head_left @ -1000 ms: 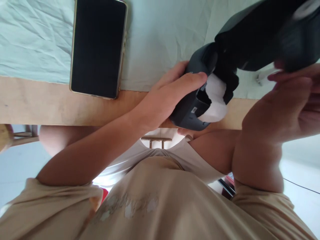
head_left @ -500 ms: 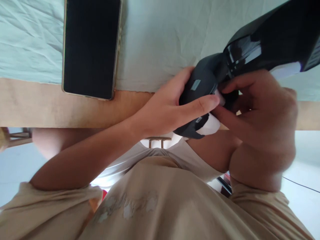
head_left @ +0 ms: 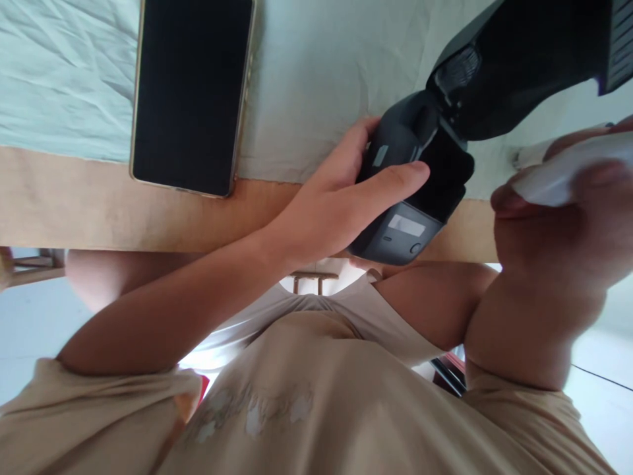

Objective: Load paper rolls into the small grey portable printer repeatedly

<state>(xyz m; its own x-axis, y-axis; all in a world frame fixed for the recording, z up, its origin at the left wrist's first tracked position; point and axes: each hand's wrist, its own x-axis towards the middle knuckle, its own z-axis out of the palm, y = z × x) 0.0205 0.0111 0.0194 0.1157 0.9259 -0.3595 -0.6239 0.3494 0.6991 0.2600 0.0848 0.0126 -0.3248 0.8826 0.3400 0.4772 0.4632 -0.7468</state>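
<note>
My left hand [head_left: 346,191] is wrapped round a black handheld device [head_left: 395,231] at the table's edge, its thumb lying along the upper side. A glossy black hinged part [head_left: 519,72] of the device stands open toward the upper right, above a dark hollow. A pale label and a small round button show on the device's near end. Off to the right and apart from the device, my right hand [head_left: 564,231] pinches a thin whitish piece [head_left: 554,178]. That piece is blurred, so its kind is unclear.
A phone [head_left: 190,99] with a dark screen lies on the pale green cloth [head_left: 316,86] to the left. The wooden table edge [head_left: 163,211] runs across in front of my body. Below it are my legs, a stool [head_left: 30,264] at left and a thin cable [head_left: 601,376] at right.
My right hand has drawn away from the device to the right with the whitish piece in it. The device has turned slightly, baring its hollow and near end. My left hand keeps its hold.
</note>
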